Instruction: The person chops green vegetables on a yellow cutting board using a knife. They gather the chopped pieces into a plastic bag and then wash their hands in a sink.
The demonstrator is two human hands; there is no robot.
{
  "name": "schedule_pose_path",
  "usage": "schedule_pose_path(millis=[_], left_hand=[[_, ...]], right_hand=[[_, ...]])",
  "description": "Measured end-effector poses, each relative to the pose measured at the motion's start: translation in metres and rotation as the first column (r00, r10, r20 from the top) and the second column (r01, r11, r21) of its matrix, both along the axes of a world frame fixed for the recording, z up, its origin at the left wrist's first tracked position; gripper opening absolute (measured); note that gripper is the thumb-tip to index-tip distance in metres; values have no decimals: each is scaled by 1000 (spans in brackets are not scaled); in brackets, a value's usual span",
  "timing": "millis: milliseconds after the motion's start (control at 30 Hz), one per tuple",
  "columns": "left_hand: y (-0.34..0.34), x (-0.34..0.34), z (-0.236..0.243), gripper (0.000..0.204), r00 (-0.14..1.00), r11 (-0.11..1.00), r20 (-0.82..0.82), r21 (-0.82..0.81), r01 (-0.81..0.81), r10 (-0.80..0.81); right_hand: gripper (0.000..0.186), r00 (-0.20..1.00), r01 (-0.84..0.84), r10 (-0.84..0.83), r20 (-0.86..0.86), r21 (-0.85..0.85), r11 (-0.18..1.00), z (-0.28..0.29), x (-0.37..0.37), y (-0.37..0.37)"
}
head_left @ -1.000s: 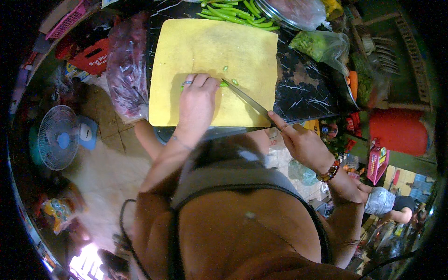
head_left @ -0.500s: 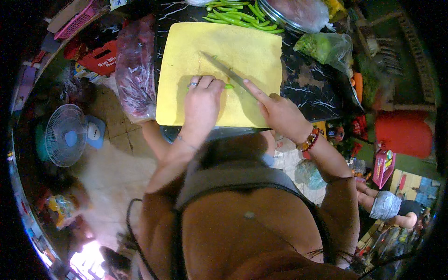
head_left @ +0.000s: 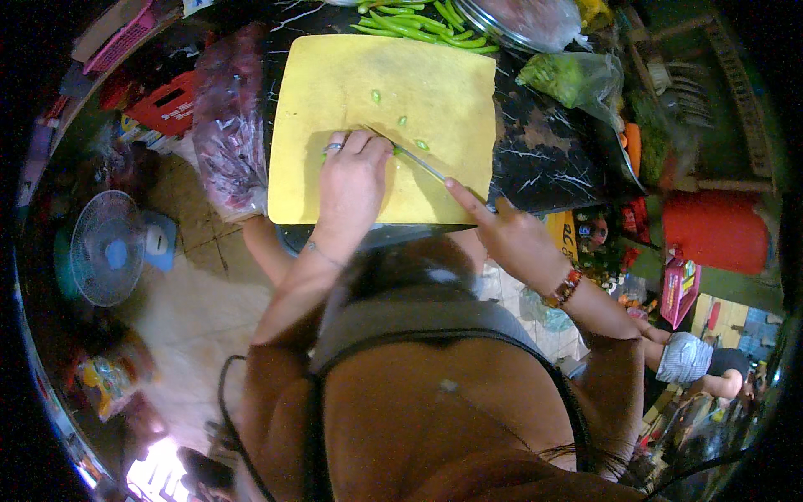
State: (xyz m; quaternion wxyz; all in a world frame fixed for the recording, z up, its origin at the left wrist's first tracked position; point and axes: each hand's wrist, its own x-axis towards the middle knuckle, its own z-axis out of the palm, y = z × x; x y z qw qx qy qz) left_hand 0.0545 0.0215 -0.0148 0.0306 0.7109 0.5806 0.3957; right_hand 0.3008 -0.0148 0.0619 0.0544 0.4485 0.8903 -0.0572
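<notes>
While the left hand sits narrow, fingers curled down over a green chili, the right hand holds a knife, fingers wrapped around the handle, index finger laid along the top of the blade. Chili lies on the board, mostly hidden under the left fingers; a bit shows at either side of them. Blade slants far-left from the right hand, passing just beside the left fingertips at the chili's right end; cannot tell if the edge touches it. Ring on the left hand, beaded bracelet on the right wrist.

Three small chili slices lie apart on the yellow cutting board, right of and beyond the left hand. Board rests on a black, white-veined counter. Whole green chilies piled just past the board's far edge. Right of the pile: a metal-rimmed dish, a plastic bag of something pinkish over it. Nearer, farther right: a clear bag of greens. Left of the board: a long dark-red plastic bag. Low on the left: a fan; on the right, a red container.
</notes>
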Motion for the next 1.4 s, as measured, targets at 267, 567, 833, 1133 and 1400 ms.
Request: schedule_pose_path(millis=[267,567,833,1133,1400], left_hand=[[-8,-18,4,10,997,997,-21,-5,-72,72],[-4,-14,4,11,999,998,5,-44,-36,36],[-4,-15,6,10,1000,1000,15,-26,-10,10],[-7,-19,3,10,998,999,44,-33,-38,40],[-6,-21,-1,10,999,1000,43,-9,-16,17]], right_hand=[[83,944,-47,-114,-309,-469,882,2,-14,53],[82,998,-54,56,11,-141,989,20,-2,12],[77,990,-92,85,109,58,994,-13,-27,14],[77,978,-50,3,-211,-218,975,1,-15,31],[79,994,17,-1,111,-139,990,28,-17,7]])
